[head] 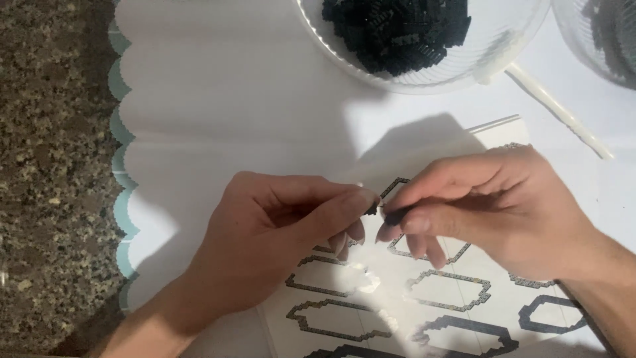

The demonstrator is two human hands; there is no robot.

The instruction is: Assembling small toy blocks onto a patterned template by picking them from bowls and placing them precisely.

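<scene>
My left hand (pixel 278 232) and my right hand (pixel 490 205) meet at the fingertips above a white base sheet (pixel 503 132). Each pinches a tiny black brick piece (pixel 381 211); the pieces touch between the thumbs and forefingers. Below the hands, several grey and black hexagon-like outlines of small bricks (pixel 331 278) lie on the sheet. Part of one outline is hidden under my right hand.
A clear ribbed bowl (pixel 457 73) full of small black bricks stands at the top centre. A second clear bowl (pixel 596 40) shows at the top right. A white stick (pixel 556 109) lies between them. The white scalloped mat (pixel 199 99) ends at a speckled stone counter (pixel 53 172) on the left.
</scene>
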